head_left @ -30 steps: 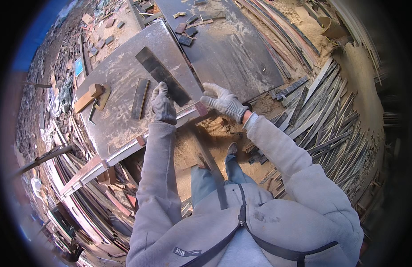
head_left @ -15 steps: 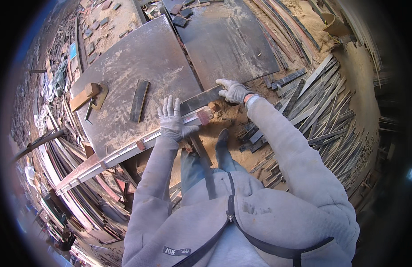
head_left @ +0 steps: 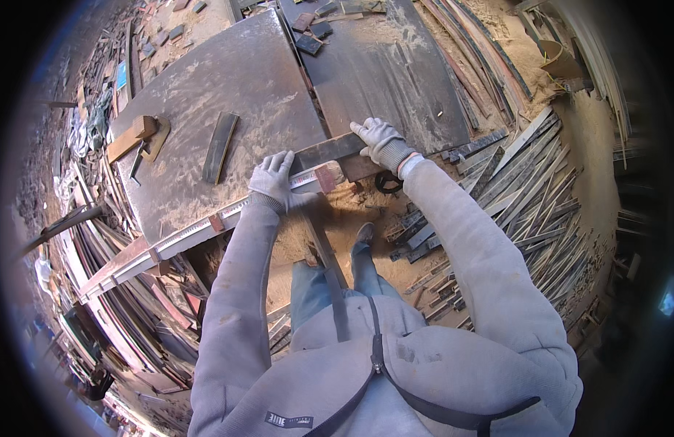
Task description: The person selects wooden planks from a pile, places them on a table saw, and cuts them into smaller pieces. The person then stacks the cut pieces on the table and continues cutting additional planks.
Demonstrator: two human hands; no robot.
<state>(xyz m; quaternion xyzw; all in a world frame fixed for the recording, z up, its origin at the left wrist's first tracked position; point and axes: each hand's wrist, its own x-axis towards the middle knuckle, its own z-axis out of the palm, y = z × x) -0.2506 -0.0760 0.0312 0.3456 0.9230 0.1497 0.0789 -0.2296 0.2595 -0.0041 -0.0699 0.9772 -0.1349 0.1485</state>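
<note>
A short dark board (head_left: 327, 151) lies across the near edge of the rusty metal table, spanning the gap between its two plates. Round its right end my gloved right hand (head_left: 385, 144) is closed. My gloved left hand (head_left: 273, 182) is at its left end, fingers together and bent over the edge, thumb stretched out over the rail. Just below the board runs a pale rail (head_left: 198, 231) with a measuring scale and reddish end block (head_left: 328, 177). Another dark board piece (head_left: 220, 148) lies on the left plate.
A wooden block with a handled tool (head_left: 142, 138) rests on the left plate (head_left: 228, 80). Small offcuts (head_left: 309, 42) lie at the far end of the right plate (head_left: 381, 65). Piles of long strips (head_left: 526, 189) cover the sawdusty ground at right, with more at left. A dark round handwheel (head_left: 387, 182) shows under the table.
My left hand, flat and spread before, has its fingers drawn together and bent at the board's end. My right hand has gone from a pointing finger to a grip on the board.
</note>
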